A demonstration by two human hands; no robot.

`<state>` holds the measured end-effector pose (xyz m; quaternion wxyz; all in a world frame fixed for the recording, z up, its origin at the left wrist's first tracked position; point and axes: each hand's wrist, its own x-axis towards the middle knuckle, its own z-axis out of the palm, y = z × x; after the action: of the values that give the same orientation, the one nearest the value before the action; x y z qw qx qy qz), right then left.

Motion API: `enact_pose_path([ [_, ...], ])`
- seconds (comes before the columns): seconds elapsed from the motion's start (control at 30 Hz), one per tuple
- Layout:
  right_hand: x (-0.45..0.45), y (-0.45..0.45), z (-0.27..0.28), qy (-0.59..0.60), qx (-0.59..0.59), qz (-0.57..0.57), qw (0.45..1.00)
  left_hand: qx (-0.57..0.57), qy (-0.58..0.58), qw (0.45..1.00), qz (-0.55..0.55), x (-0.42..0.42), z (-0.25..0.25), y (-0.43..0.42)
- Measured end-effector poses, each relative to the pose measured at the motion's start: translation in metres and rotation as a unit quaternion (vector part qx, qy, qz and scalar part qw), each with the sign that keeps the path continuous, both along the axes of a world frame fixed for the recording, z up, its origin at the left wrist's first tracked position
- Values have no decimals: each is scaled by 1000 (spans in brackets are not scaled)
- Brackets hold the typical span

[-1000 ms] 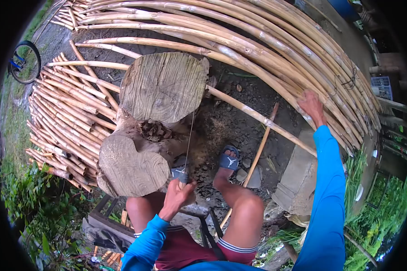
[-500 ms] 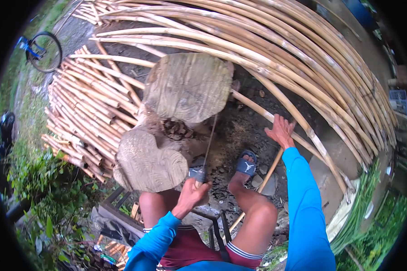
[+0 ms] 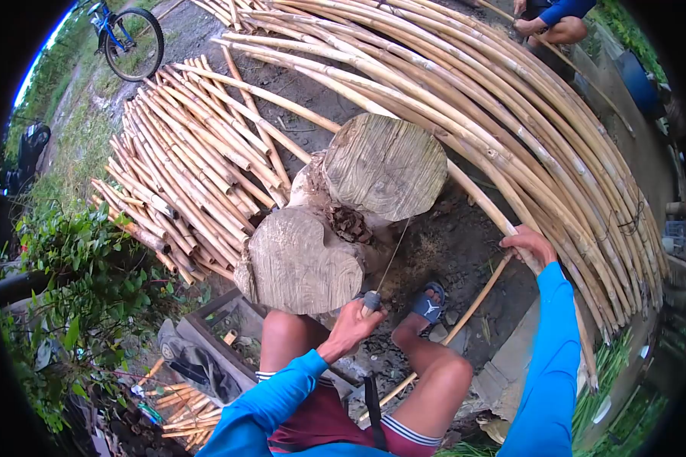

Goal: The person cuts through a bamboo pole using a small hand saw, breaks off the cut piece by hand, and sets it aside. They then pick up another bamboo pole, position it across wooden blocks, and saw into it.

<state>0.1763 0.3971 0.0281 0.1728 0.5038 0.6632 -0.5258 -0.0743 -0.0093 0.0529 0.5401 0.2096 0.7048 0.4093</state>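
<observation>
My left hand (image 3: 352,327) is closed round the dark-wrapped handle of a thin-bladed tool (image 3: 392,259), whose blade points up toward the stump's upper cut face (image 3: 386,166). On the right, my right hand (image 3: 530,245) has its fingers wrapped round a bamboo pole (image 3: 484,203). That pole runs from beside the upper stump face down past my hand. The lower stump face (image 3: 301,263) lies just left of my left hand, with nothing on it.
Cut bamboo pieces (image 3: 183,164) lie piled at the left. Long poles (image 3: 556,160) curve across the top and right. A bicycle (image 3: 132,44) stands at the upper left, and another person (image 3: 564,29) crouches at the upper right.
My right hand has moved from the long poles at the right, then in toward me, and has now taken hold of a pole. The view has shifted, bringing the other person into sight.
</observation>
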Motion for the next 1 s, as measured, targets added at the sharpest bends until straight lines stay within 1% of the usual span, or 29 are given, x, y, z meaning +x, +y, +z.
enact_pose_path([
  [0.07,-9,-1,53,10,12,-32,999,-13,-37,999,-7,-4,8,-1],
  [0.1,-10,-8,75,54,19,-94,994,-7,-40,999,-5,-4,9,-1],
  [0.17,-18,-19,123,108,8,-144,984,29,-56,998,-14,-5,8,-2],
  [0.2,-26,-25,149,106,-23,-207,972,32,-57,998,-13,-7,9,-3],
  [0.23,-24,-21,162,128,-20,-180,975,67,-48,997,-7,-8,10,-4],
  [0.27,-31,-9,175,94,-29,-125,987,99,-42,994,-2,-7,12,-6],
  [0.3,-37,0,189,58,-40,-70,995,98,-49,994,-4,-6,14,-9],
  [0.33,-43,-14,204,73,21,-76,994,113,-63,991,25,-5,16,-11],
  [0.37,-50,-27,220,69,27,-79,994,132,-75,987,52,-6,17,-11],
  [0.4,-55,-41,236,50,-7,-55,997,164,-56,983,58,-7,17,-11],
  [0.43,-60,-55,249,31,-41,-32,998,170,-61,982,52,-6,19,-11],
  [0.47,-59,-75,256,29,-59,-54,996,178,-63,980,65,-9,22,-11],
  [0.57,-46,-132,269,25,-146,-60,987,181,-77,976,88,-15,24,-13],
  [0.63,-25,-164,268,23,-165,-53,985,185,-63,975,101,-16,20,-20],
  [0.67,-16,-182,270,26,-171,-72,982,199,-77,970,117,-17,26,-22],
  [0.7,-7,-196,270,19,-193,-68,979,211,-77,967,122,-20,28,-19],
  [0.77,13,-225,261,31,-200,-57,978,209,-83,961,159,-19,30,-25],
  [0.8,23,-237,255,28,-185,-48,981,208,-40,967,145,-21,25,-28],
  [0.83,31,-248,249,22,-160,-42,986,213,-45,964,150,-21,25,-31],
  [0.93,63,-267,218,20,-142,-40,989,224,-18,961,159,-15,25,-36],
  [0.97,73,-271,208,2,-94,-7,996,226,-19,960,163,-12,27,-37],
  [1.0,84,-275,197,-15,-48,26,998,242,6,959,149,-9,29,-40],
])
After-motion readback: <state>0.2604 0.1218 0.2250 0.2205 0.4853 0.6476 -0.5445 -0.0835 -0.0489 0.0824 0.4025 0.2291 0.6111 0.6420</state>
